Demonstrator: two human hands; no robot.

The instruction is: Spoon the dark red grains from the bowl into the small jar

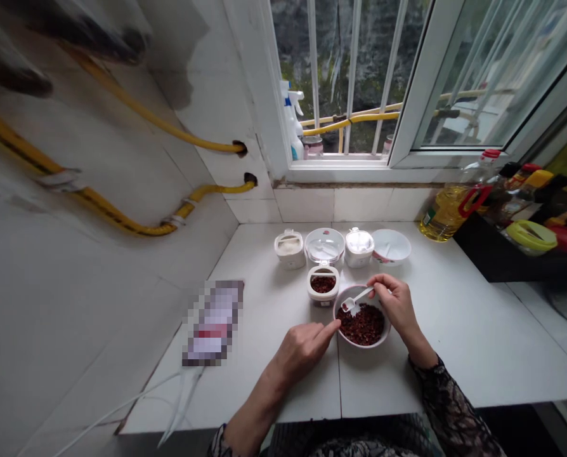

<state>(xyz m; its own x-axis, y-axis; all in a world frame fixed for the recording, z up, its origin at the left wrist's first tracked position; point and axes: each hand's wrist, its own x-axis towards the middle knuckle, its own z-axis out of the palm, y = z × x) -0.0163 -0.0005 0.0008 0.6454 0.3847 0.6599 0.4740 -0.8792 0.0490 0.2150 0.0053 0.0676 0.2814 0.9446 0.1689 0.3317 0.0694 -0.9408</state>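
Note:
A white bowl [362, 346] on the counter holds dark red dried pieces that look like chopped chilli [366, 325]. My right hand [397, 304] pinches the handle of a small white plastic spoon [349, 304] over the bowl; a few red bits lie in the spoon. At the bowl's left rim is my left hand [305, 346], its index fingertip on the rim and its other fingers curled; the thumb is hidden. Just behind the bowl stands a lidded seasoning jar [323, 295] with its lid up and similar red pieces inside.
Behind are a jar with pale contents [290, 247], a glass-like bowl [325, 238], another white jar [359, 247] and a white bowl [392, 247]. An oil bottle [445, 212] and a black condiment tray [483, 254] stand right. A blurred-out object [213, 322] with a cable lies left.

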